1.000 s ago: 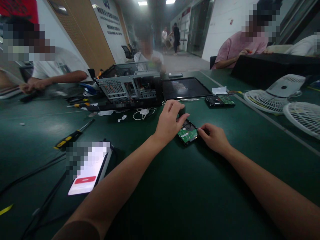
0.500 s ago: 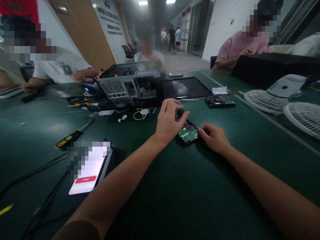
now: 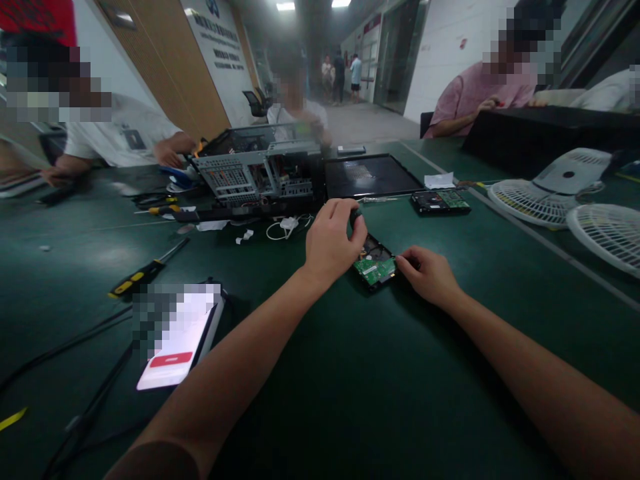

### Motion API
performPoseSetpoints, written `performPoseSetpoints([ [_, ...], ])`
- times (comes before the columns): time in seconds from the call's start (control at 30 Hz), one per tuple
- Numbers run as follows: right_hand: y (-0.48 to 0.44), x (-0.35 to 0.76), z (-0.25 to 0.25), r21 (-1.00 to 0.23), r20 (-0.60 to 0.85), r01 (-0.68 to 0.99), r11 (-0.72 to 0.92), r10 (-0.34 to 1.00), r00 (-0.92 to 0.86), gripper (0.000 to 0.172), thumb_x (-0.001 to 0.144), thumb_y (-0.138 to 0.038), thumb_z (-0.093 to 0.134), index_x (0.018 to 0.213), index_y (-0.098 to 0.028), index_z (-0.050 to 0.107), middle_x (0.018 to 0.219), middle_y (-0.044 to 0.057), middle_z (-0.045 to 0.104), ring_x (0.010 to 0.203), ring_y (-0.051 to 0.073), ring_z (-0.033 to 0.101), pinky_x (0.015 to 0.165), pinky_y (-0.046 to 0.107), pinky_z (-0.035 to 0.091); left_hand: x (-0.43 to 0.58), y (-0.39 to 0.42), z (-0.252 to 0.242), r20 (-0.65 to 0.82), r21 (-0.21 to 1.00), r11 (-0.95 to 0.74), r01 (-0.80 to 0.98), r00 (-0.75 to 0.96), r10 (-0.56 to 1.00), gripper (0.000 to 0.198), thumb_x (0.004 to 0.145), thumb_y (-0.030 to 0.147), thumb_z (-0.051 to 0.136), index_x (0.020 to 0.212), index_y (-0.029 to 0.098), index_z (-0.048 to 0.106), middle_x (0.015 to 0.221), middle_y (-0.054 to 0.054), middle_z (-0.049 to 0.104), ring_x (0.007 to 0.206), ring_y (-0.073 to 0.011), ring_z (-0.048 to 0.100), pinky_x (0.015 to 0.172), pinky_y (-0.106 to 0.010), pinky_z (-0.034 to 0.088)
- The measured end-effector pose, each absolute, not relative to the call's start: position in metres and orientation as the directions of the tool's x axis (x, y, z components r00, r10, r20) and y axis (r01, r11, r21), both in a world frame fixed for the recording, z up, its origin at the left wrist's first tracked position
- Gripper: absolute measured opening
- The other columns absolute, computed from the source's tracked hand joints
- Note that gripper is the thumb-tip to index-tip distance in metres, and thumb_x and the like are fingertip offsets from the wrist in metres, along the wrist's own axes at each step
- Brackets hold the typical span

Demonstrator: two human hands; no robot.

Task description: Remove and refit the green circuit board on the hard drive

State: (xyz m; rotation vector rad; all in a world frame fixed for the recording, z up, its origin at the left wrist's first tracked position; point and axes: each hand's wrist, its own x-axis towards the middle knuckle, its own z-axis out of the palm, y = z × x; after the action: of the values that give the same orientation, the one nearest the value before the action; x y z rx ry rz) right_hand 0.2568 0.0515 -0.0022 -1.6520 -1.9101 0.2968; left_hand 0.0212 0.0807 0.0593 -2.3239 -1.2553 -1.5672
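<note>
A hard drive point(image 3: 376, 267), its green circuit board facing up, lies on the green table in front of me. My right hand point(image 3: 429, 277) pinches the drive's right edge between thumb and forefinger. Over the far left edge of the drive, my left hand point(image 3: 336, 237) is closed around a small dark-handled tool point(image 3: 355, 217). Only a bit of that tool shows between the fingers, and its tip is hidden. Farther back to the right lies a second hard drive point(image 3: 441, 203), touched by neither hand.
An opened computer case point(image 3: 260, 177) stands behind my left hand, with a black panel point(image 3: 370, 175) beside it. A yellow-black screwdriver point(image 3: 145, 272) and a lit phone point(image 3: 180, 340) lie left. White fan grilles point(image 3: 540, 200) sit right. Other people sit around the table.
My left hand has shifted slightly left and turned, so the dark tool is more covered by the fingers. The right hand and the hard drive have hardly moved.
</note>
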Motion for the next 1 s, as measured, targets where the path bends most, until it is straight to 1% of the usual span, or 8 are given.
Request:
performPoseSetpoints([
  [0.13,0.0517,0.2567,-0.0019,-0.52,0.296,0.828,0.21,0.954,-0.056,0.024,0.093,-0.041,0.058,0.083,-0.022,0.069,0.08,0.006,0.073,0.067,0.02,0.062,0.061,0.033,0.04,0.021,0.0795,0.0599,0.796,0.359,-0.66,0.66,0.153,0.585,0.019,0.096,0.031,0.068,0.11,0.022,0.058,0.108,-0.006,0.064,0.102,-0.0227,0.061,0.083,-0.035,0.056],
  [0.3,0.0518,0.2572,-0.0021,-0.523,0.3,0.824,0.22,0.952,-0.064,0.024,0.093,-0.041,0.058,0.083,-0.022,0.069,0.081,0.006,0.073,0.067,0.02,0.062,0.062,0.033,0.04,0.0201,0.0789,0.0597,0.795,0.33,-0.668,0.667,0.185,0.578,0.016,0.098,0.025,0.064,0.113,0.024,0.06,0.11,-0.006,0.062,0.104,-0.0232,0.06,0.088,-0.038,0.055],
  [0.4,0.0523,0.2579,-0.0031,-0.521,0.297,0.825,0.22,0.952,-0.066,0.024,0.093,-0.041,0.058,0.083,-0.023,0.069,0.083,0.006,0.074,0.068,0.02,0.062,0.062,0.033,0.04,0.0198,0.0791,0.0593,0.81,0.317,-0.663,0.678,0.17,0.562,0.017,0.098,0.026,0.065,0.114,0.025,0.063,0.111,-0.007,0.06,0.104,-0.0238,0.058,0.091,-0.04,0.054],
  [0.57,0.0533,0.259,-0.005,-0.522,0.295,0.825,0.216,0.953,-0.063,0.025,0.093,-0.042,0.058,0.084,-0.022,0.07,0.082,0.005,0.074,0.07,0.02,0.063,0.063,0.033,0.041,0.0203,0.0794,0.0588,0.816,0.285,-0.673,0.683,0.196,0.544,0.017,0.098,0.023,0.064,0.115,0.024,0.064,0.11,-0.007,0.061,0.105,-0.0236,0.059,0.093,-0.039,0.053],
  [0.67,0.0534,0.2591,-0.0052,-0.53,0.292,0.821,0.214,0.955,-0.06,0.025,0.094,-0.043,0.058,0.084,-0.022,0.07,0.082,0.005,0.074,0.07,0.02,0.063,0.063,0.033,0.041,0.0198,0.0805,0.0568,0.815,0.248,-0.689,0.681,0.238,0.528,0.018,0.1,0.02,0.06,0.117,0.024,0.064,0.114,-0.008,0.063,0.108,-0.0238,0.06,0.096,-0.04,0.053],
  [0.83,0.0529,0.2586,-0.0042,-0.525,0.284,0.826,0.204,0.957,-0.056,0.025,0.093,-0.042,0.058,0.085,-0.022,0.07,0.082,0.006,0.074,0.069,0.02,0.063,0.062,0.033,0.04,0.0186,0.0834,0.0528,0.81,0.177,-0.743,0.646,0.333,0.483,0.024,0.103,0.017,0.052,0.125,0.022,0.06,0.125,-0.01,0.065,0.12,-0.025,0.061,0.103,-0.041,0.052],
  [0.93,0.0527,0.2583,-0.0044,-0.52,0.29,0.828,0.209,0.955,-0.059,0.025,0.093,-0.042,0.059,0.085,-0.022,0.07,0.082,0.006,0.074,0.069,0.02,0.063,0.063,0.032,0.04,0.0186,0.0843,0.0521,0.816,0.168,-0.752,0.638,0.338,0.469,0.025,0.103,0.017,0.053,0.128,0.019,0.058,0.129,-0.012,0.065,0.123,-0.0248,0.061,0.106,-0.042,0.051],
  [1.0,0.0527,0.2583,-0.005,-0.517,0.296,0.828,0.217,0.953,-0.065,0.025,0.094,-0.042,0.059,0.085,-0.022,0.07,0.083,0.006,0.074,0.069,0.02,0.063,0.063,0.032,0.04,0.0188,0.0844,0.0518,0.822,0.178,-0.749,0.639,0.322,0.47,0.025,0.103,0.019,0.056,0.127,0.016,0.057,0.127,-0.013,0.066,0.121,-0.0242,0.063,0.105,-0.04,0.053],
])
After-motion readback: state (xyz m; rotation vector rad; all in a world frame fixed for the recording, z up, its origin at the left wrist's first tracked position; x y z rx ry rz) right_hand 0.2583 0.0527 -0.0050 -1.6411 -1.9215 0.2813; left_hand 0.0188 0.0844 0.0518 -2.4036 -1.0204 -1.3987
